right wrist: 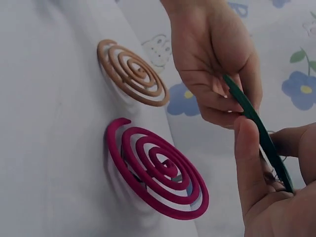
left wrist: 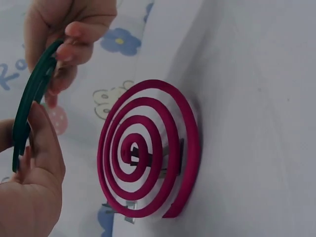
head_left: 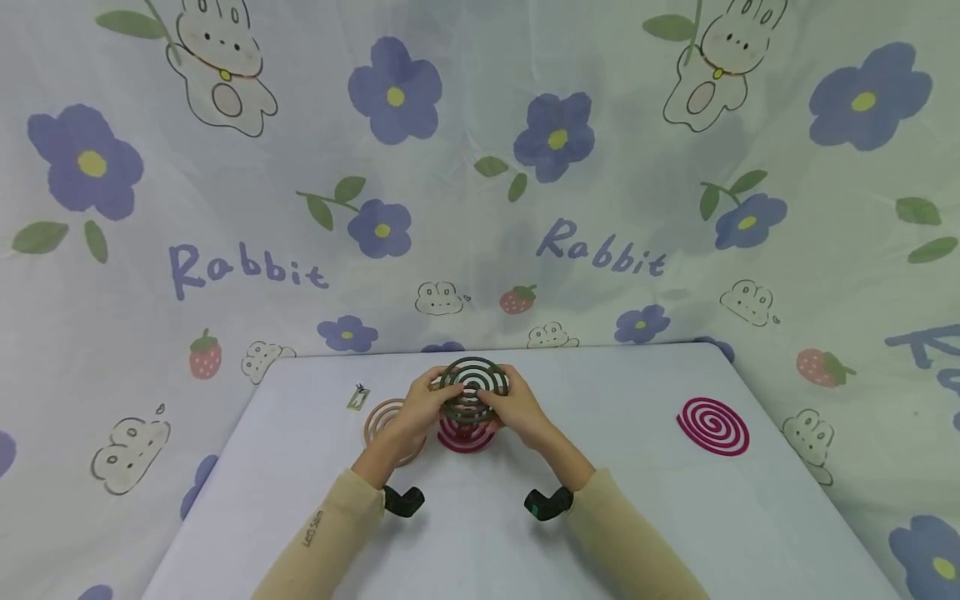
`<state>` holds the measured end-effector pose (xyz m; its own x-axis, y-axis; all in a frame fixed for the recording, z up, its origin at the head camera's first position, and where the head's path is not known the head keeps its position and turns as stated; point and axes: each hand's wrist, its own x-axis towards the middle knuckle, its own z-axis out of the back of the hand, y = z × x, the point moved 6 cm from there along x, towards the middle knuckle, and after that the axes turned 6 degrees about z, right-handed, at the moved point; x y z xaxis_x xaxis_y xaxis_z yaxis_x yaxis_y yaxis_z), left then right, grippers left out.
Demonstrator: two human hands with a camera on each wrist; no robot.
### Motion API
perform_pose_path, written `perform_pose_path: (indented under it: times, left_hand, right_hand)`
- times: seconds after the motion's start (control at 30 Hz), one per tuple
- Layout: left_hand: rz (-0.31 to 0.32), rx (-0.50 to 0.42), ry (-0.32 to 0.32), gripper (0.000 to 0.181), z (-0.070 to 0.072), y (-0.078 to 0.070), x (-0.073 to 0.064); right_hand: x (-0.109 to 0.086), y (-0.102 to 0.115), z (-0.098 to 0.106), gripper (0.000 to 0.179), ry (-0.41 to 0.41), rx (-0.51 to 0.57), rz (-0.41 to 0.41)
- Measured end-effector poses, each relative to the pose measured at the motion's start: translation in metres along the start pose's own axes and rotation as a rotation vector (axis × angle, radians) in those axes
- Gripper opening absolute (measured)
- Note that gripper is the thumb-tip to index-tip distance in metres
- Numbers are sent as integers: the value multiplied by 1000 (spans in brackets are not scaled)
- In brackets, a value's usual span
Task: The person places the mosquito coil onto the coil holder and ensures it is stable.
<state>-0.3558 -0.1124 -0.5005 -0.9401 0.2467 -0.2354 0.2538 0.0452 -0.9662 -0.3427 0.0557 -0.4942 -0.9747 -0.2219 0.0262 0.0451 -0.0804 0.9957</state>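
Both hands hold a dark green mosquito coil (head_left: 472,386) up over the middle of the table, its spiral face turned toward me. My left hand (head_left: 427,404) pinches the left side between thumb and fingers, and my right hand (head_left: 521,408) does the same on the right. Below and behind it is a magenta mosquito coil (head_left: 466,448), raised at a tilt, with a dark metal stand (left wrist: 180,157) showing behind its rings. To its left, a brown mosquito coil (right wrist: 139,73) is likewise tilted up off the table, partly covered by my left hand in the head view.
A second magenta coil (head_left: 713,426) lies on the right side of the white table (head_left: 600,375). Toward the back left is a small metal coil stand (head_left: 358,397). Behind the table hangs a printed cloth (head_left: 465,200) with rabbits and flowers.
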Motion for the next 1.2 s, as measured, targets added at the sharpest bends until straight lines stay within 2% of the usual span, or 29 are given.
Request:
perform_pose_path:
  times: [0.3,0.47,0.77,0.97,1.2]
  left_hand:
    - [-1,49,16,42,3,-17,-1]
    - [32,62,36,47,10,-23,5]
    - [13,106,50,42,28,-37,13]
    - [44,125,50,41,38,-37,19]
    - [49,138,53,47,44,-44,34]
  right_hand:
    - [9,2,-4,49,-26,16,-16]
    - [17,7,-7,46,-10,16,-29]
    - [35,22,-20,47,19,28,-36]
    - [48,23,-27,39,40,16,-47]
    - [62,29,-27,37,38,-38,-72]
